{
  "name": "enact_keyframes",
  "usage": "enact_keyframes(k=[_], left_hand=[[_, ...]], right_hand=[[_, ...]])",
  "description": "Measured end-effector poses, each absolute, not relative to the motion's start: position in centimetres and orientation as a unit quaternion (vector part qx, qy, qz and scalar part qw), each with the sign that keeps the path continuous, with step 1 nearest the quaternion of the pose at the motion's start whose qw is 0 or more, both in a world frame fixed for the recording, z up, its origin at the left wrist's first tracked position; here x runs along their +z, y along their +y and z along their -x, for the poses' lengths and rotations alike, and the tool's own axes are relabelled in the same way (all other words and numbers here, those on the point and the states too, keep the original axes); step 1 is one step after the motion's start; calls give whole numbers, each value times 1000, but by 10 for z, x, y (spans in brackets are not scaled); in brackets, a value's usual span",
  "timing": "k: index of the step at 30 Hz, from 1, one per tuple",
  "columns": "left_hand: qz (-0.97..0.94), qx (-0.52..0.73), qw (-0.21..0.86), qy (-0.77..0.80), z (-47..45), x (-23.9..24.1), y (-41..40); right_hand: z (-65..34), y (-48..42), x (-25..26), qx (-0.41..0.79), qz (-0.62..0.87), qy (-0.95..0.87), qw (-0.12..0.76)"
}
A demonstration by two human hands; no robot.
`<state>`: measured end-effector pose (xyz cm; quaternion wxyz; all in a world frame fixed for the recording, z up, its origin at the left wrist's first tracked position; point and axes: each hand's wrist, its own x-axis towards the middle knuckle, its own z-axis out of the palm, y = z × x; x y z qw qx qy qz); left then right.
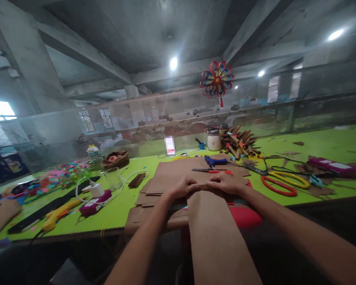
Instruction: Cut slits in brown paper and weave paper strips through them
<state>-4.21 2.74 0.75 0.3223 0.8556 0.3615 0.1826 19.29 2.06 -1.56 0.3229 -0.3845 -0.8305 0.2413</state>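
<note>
A long strip of brown kraft paper [218, 241] runs from the table edge down towards me. My left hand [182, 187] pinches its far end at the left, and my right hand [225, 184] does the same at the right, fingers bent over the edge. Beneath and beyond them lies a stack of brown paper sheets [172, 172]. On that stack, just past my hands, rest scissors with orange-red handles [215, 171] and a blue glue gun [216, 161]. Something red and rounded [245, 217] shows below my right wrist; its kind is unclear.
Large scissors with red and yellow handles [280, 190] lie right. A white-lidded jar [214, 141] and rolled brown paper pieces [240, 143] stand behind. Leftward are a purple power strip [95, 205], yellow glue gun [55, 215], clear cup [113, 179] and another person's arm [1, 217].
</note>
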Motion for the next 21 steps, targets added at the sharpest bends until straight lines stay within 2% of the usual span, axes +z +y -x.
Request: enact_keyframes(k=[7,13,18,21], left_hand=[[-862,194,304,355,42,11,28],[-831,212,313,408,42,22,12],[-800,208,374,421,32,25,9],[-812,211,353,414,29,15,25]], right_hand=[[-190,24,-19,263,375,-833,312],[-199,15,-9,259,416,-785,379],[-210,13,-10,300,440,-743,406],[-210,18,-14,351,427,-717,425]])
